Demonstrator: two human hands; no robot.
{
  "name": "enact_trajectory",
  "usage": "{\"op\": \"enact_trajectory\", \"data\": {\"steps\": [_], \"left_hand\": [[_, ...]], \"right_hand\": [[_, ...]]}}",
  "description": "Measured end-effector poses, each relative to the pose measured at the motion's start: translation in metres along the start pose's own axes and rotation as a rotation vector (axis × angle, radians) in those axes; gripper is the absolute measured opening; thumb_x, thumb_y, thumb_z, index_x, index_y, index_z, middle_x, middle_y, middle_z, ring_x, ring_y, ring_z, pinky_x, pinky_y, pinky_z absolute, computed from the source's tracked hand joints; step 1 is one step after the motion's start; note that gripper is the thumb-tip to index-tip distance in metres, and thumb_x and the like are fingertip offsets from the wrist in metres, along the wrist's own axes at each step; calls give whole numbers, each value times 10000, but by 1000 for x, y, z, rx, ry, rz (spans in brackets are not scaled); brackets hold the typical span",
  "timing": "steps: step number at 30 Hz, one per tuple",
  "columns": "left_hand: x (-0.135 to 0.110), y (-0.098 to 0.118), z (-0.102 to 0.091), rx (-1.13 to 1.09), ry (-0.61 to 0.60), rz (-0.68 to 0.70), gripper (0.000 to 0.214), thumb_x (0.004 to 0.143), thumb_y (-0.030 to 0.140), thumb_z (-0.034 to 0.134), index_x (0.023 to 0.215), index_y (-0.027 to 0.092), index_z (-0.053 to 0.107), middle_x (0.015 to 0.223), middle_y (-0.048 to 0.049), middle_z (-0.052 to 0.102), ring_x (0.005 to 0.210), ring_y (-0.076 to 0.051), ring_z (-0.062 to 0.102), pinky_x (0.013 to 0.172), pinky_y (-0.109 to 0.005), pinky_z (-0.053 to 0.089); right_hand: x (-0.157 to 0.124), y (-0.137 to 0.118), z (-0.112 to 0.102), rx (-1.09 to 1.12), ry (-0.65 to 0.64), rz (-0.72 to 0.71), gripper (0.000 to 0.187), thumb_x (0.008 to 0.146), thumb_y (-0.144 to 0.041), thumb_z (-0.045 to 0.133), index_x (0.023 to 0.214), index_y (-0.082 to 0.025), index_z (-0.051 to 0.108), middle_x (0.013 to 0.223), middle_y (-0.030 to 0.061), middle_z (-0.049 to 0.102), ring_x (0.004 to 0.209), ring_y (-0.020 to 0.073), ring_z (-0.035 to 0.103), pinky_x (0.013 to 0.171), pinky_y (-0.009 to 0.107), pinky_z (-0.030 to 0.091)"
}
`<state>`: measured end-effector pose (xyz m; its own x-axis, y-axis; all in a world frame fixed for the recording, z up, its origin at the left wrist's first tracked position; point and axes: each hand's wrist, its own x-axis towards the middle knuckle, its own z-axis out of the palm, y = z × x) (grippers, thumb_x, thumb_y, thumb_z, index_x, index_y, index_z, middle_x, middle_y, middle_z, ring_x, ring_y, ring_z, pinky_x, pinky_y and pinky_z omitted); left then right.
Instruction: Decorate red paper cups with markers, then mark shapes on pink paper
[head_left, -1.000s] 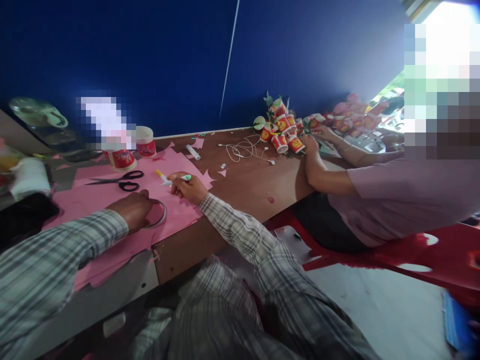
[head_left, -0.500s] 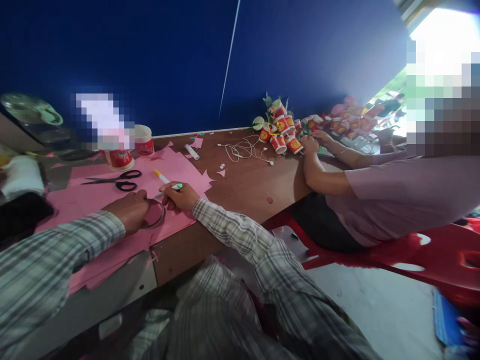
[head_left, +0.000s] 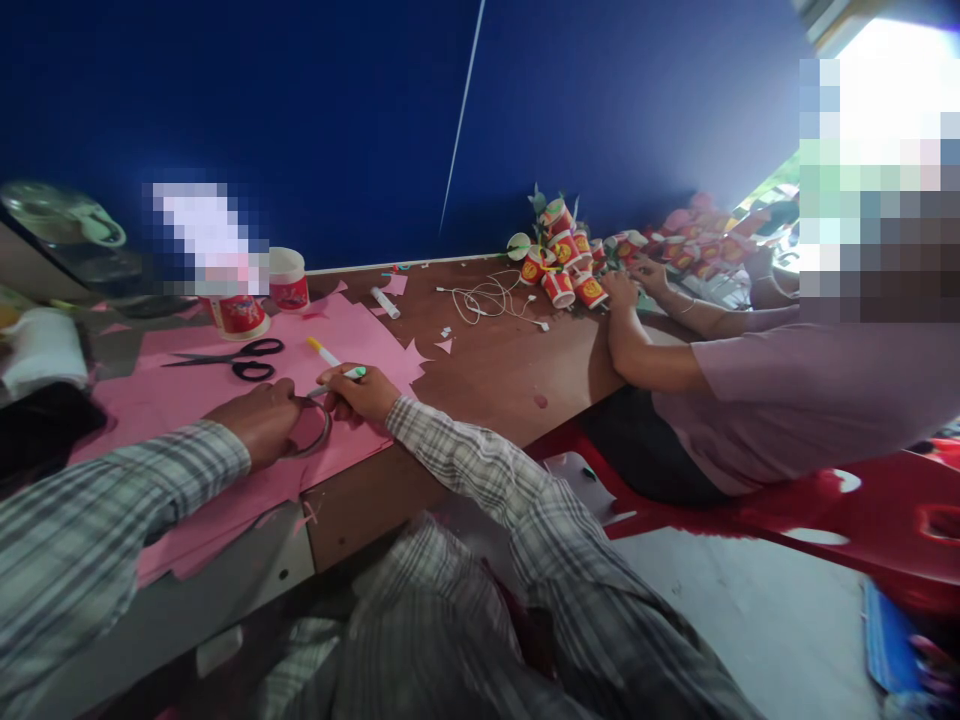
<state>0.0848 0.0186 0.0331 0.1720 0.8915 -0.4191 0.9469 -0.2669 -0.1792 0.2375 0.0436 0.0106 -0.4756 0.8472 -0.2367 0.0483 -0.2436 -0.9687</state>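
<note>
My left hand (head_left: 264, 424) presses down on pink paper (head_left: 367, 345), its fingers closed on the left side of a thin grey-brown ring (head_left: 324, 437). Pink paper shows through the ring's middle. In my right hand (head_left: 365, 394) is a white marker (head_left: 351, 374) with a green end, its other end pointing left at the ring's upper edge. Just beyond my right fingers sits a white marker with a yellow end (head_left: 313, 344); its near end is hidden by the hand. Black-handled scissors (head_left: 251, 359) lie open on the paper behind my left hand.
Two red-and-white paper cups (head_left: 288, 282) stand behind the paper. A glue stick (head_left: 385, 303), pink scraps and a white earphone cable (head_left: 474, 305) lie on the brown table (head_left: 517, 375). To the right, a co-worker (head_left: 787, 400) handles a cluster of small red cups (head_left: 561, 252).
The marker in my right hand has shifted slightly left along the ring's upper edge. My left hand and the ring stay in place.
</note>
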Motion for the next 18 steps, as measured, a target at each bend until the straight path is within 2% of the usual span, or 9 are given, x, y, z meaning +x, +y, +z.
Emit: {"op": "enact_trajectory", "data": {"steps": [8,14,16,18], "left_hand": [[0,-1,0,-5,-2,4,558,448,415,611,950,179,550,954,-59,492,867,-189,480,756,-319,370],[0,0,-2,0,-18,2,618,445,422,613,1004,172,530,982,-63,493,887,-194,486,757,-311,377],[0,-1,-1,2,-17,6,612,455,433,607,1004,173,529,1004,-68,494,900,-196,485,776,-317,376],[1,-1,0,3,-17,12,597,462,437,606,992,171,534,1008,-70,499,914,-195,485,802,-317,371]], "right_hand": [[-8,0,-4,-45,28,8,160,861,-271,488,893,-127,551,555,-25,552,381,54,442,336,132,348],[-32,14,-9,-100,50,-23,184,854,-300,486,907,-143,566,586,-17,552,419,60,459,375,140,359],[-44,20,-9,-184,77,-98,192,851,-304,487,924,-155,583,607,-10,570,467,75,508,435,158,407],[-57,23,-8,-334,117,-236,193,852,-297,485,932,-169,605,639,1,605,546,96,570,542,185,464]]}}
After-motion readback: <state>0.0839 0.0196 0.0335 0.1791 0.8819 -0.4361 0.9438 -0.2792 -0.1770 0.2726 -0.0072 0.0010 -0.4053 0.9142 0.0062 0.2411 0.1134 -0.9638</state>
